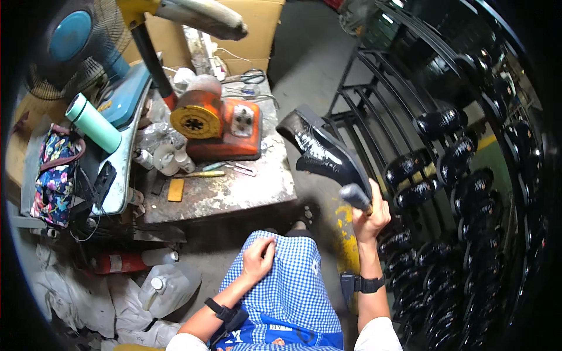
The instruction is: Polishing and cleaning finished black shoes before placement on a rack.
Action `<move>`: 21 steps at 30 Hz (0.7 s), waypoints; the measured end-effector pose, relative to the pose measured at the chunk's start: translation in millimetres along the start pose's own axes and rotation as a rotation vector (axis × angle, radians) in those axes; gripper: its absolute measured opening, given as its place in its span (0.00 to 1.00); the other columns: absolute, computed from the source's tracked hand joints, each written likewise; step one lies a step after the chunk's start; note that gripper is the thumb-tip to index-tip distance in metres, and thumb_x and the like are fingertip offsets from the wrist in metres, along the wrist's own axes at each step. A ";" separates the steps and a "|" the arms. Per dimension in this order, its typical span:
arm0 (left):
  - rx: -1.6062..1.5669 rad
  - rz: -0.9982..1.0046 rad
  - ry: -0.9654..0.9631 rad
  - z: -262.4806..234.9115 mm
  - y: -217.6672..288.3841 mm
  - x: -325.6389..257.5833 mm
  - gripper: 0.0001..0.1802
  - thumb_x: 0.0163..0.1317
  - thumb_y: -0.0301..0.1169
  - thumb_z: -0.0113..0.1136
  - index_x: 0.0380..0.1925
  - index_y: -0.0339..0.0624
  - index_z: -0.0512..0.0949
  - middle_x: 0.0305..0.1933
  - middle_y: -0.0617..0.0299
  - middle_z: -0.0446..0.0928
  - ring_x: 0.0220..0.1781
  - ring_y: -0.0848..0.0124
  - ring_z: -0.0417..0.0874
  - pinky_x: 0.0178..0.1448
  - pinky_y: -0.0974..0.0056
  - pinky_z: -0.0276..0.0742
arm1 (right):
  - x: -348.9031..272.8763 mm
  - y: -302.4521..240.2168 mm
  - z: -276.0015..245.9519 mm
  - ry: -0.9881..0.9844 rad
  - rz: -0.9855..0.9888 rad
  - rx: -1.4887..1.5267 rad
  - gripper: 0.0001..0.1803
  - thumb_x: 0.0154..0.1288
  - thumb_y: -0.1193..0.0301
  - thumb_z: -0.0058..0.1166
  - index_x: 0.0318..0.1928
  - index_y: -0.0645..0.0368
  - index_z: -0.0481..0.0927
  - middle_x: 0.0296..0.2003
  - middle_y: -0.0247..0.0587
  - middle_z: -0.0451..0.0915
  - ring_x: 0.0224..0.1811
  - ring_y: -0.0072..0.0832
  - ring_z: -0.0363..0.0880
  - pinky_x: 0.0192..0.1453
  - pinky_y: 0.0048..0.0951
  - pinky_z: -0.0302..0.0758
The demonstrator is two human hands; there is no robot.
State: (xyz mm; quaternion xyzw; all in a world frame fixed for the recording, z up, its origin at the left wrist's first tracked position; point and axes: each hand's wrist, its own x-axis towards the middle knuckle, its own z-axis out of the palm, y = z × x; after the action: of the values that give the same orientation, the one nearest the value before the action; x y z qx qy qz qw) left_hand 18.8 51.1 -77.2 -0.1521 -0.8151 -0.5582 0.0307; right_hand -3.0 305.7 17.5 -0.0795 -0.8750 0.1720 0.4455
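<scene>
My right hand is closed on a glossy black shoe, held raised and tilted to the right of the workbench. The shoe points up and to the left. By my fingers is a rounded grey piece with a small brown end; I cannot tell whether it is part of the shoe's last or a separate tool. My left hand rests on the blue checked apron over my lap, its fingers curled in with nothing visible in them.
The worn workbench carries an orange bench machine, small tools and a yellow block. A mint bottle and floral bag are left. Black racks with several glossy shoes stand right. A plastic jug sits lower left.
</scene>
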 end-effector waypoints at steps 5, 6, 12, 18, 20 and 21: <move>0.022 0.108 0.047 -4.3 -10.8 4.1 0.08 0.51 0.19 0.54 0.33 0.35 0.77 0.27 0.54 0.77 0.27 0.64 0.80 0.30 0.67 0.76 | 49.2 -20.9 72.4 0.118 0.085 0.107 0.26 0.40 0.76 0.69 0.44 0.62 0.76 0.31 0.45 0.80 0.29 0.33 0.80 0.36 0.28 0.74; 0.027 0.132 0.046 -6.1 -8.6 6.4 0.09 0.50 0.19 0.53 0.33 0.35 0.77 0.27 0.53 0.77 0.25 0.62 0.80 0.29 0.66 0.75 | 59.4 -25.7 87.1 0.168 0.062 0.144 0.26 0.38 0.73 0.69 0.44 0.58 0.77 0.29 0.43 0.80 0.26 0.35 0.78 0.33 0.29 0.73; 0.070 0.159 0.043 -13.0 -19.1 6.7 0.11 0.48 0.19 0.53 0.34 0.35 0.76 0.26 0.54 0.76 0.24 0.63 0.79 0.27 0.65 0.74 | 108.7 -60.2 141.5 0.234 -0.009 0.226 0.25 0.38 0.69 0.70 0.42 0.53 0.78 0.26 0.41 0.80 0.21 0.35 0.76 0.28 0.30 0.73; 0.045 0.161 0.085 -17.1 -20.2 10.3 0.10 0.48 0.17 0.53 0.32 0.34 0.77 0.24 0.55 0.77 0.22 0.67 0.79 0.25 0.68 0.73 | 144.8 -87.8 160.5 0.257 -0.034 0.302 0.23 0.40 0.69 0.69 0.41 0.53 0.78 0.26 0.41 0.80 0.25 0.33 0.80 0.30 0.28 0.74; 0.036 0.152 0.083 -18.4 -19.6 10.7 0.10 0.48 0.18 0.53 0.33 0.34 0.77 0.24 0.55 0.77 0.22 0.67 0.79 0.25 0.68 0.74 | 152.6 -91.8 164.6 0.254 -0.027 0.300 0.22 0.41 0.69 0.69 0.41 0.53 0.78 0.27 0.41 0.81 0.26 0.32 0.80 0.31 0.27 0.74; 0.035 0.149 0.081 -18.8 -19.3 10.7 0.10 0.49 0.18 0.53 0.33 0.34 0.77 0.24 0.55 0.77 0.22 0.67 0.79 0.25 0.68 0.74 | 156.5 -93.4 165.7 0.247 -0.014 0.295 0.22 0.41 0.68 0.69 0.41 0.53 0.78 0.27 0.40 0.81 0.27 0.31 0.81 0.32 0.27 0.74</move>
State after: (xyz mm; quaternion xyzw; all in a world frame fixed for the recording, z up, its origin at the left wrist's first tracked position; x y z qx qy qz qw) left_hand 0.9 29.7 -85.2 -0.1890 -0.8092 -0.5457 0.1077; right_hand -227.8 226.6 79.9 -0.0278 -0.7793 0.2844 0.5577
